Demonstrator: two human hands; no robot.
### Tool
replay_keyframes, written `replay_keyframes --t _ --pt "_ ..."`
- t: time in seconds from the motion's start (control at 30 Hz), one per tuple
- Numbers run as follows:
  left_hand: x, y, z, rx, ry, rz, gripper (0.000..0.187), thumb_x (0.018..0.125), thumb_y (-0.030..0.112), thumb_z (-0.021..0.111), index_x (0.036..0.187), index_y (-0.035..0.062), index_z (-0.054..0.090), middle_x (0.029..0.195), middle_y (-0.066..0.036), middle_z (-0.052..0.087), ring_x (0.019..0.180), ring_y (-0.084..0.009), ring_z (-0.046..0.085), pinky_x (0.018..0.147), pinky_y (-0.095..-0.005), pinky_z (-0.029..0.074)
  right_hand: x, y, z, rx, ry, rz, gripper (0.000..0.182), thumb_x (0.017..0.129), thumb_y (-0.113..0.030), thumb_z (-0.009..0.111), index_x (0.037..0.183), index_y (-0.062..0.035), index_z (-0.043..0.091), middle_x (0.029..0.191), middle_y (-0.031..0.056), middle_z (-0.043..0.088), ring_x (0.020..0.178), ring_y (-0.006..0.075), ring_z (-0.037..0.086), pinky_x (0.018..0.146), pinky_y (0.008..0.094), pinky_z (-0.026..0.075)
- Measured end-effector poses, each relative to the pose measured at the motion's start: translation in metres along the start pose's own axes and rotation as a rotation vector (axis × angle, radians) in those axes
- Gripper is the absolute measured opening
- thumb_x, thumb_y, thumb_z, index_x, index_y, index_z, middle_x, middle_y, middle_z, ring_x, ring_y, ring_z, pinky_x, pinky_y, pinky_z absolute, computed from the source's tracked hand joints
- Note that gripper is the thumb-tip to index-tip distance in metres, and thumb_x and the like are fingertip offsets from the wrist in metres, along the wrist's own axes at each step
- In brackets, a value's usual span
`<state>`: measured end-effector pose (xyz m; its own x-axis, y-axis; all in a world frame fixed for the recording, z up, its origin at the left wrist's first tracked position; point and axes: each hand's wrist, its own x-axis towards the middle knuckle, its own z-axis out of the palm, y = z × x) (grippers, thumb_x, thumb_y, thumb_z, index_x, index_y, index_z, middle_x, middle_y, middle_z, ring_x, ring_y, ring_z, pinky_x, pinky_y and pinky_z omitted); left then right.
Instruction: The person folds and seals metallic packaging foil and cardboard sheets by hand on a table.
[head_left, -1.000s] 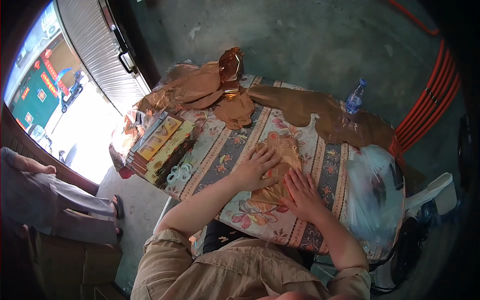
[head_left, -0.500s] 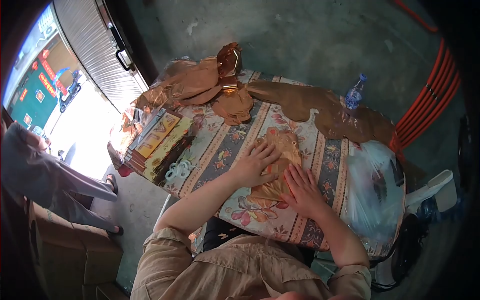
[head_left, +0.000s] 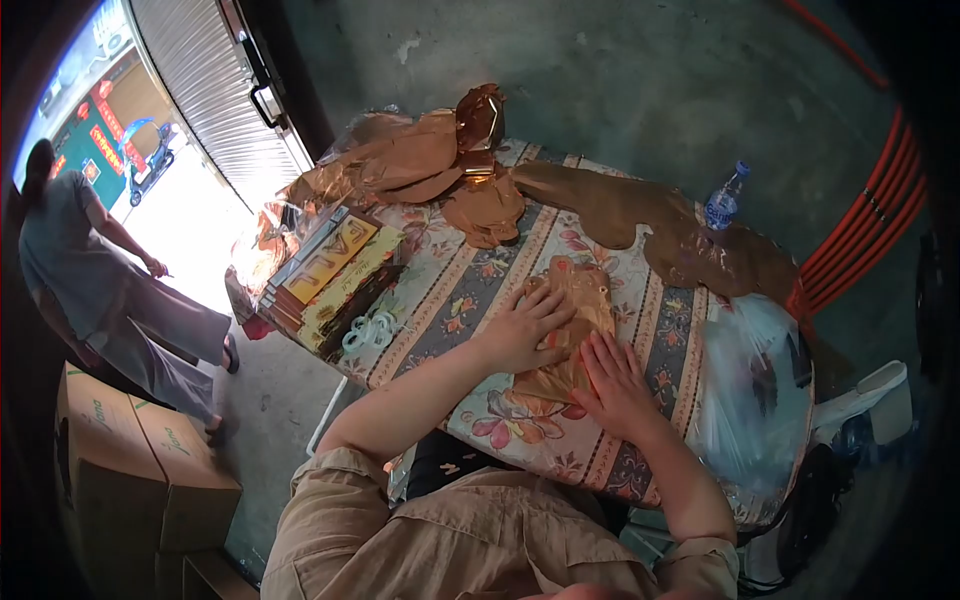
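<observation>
A flattened gold-brown foil piece (head_left: 592, 292), perhaps a deflated foil balloon, lies on the flowered tablecloth in front of me. My left hand (head_left: 520, 328) rests palm down across its left side with fingers stretched out. Along its lower right side lies my right hand (head_left: 617, 388), flat, its fingers straight. Both palms hide part of the foil. Left of my hands are printed boxes or cards with "FALL" lettering (head_left: 345, 275) and white ribbon rings (head_left: 370, 333).
Copper foil (head_left: 410, 160) and a long brown foil shape (head_left: 600, 205) cover the table's far side. A water bottle (head_left: 725, 197) stands there. Plastic bags (head_left: 745, 390) lie at right. Cartons (head_left: 150, 455) and another person (head_left: 110, 270) are at left, near a shutter door (head_left: 205, 90).
The view has shifted slightly, so the table appears a little farther right. The other person now shows more fully, upright by the doorway. Both my hands stay flat on the foil, nearly unmoved.
</observation>
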<state>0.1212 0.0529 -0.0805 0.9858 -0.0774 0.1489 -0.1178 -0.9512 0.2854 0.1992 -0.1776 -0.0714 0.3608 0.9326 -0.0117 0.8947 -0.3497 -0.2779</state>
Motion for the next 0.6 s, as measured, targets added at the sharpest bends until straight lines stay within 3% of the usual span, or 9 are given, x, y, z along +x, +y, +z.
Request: replay_keyframes --t 0.33,0.6 --pt "-0.001 -0.001 0.007 0.009 0.027 0.006 0.071 0.09 0.054 0.053 0.146 0.0115 0.039 0.153 -0.017 0.033 0.146 -0.0329 0.022 0.118 -0.0505 0.01 0.0 -0.002 -0.004 -0.019 -0.013 0.002 0.071 0.097 -0.042 0.046 0.15 -0.0008 0.025 0.158 0.0187 0.019 0.148 0.0307 0.012 0.119 0.0485 0.007" --pt "-0.004 0.006 0.001 0.099 0.115 0.015 0.076 0.094 0.054 0.047 0.152 0.0122 0.023 0.158 -0.018 0.018 0.148 -0.0345 0.01 0.118 -0.0532 0.008 0.001 -0.003 -0.004 -0.023 -0.052 0.019 0.071 0.098 -0.043 0.043 0.151 -0.0011 0.022 0.159 0.019 0.016 0.149 0.0314 0.01 0.119 0.0499 0.004"
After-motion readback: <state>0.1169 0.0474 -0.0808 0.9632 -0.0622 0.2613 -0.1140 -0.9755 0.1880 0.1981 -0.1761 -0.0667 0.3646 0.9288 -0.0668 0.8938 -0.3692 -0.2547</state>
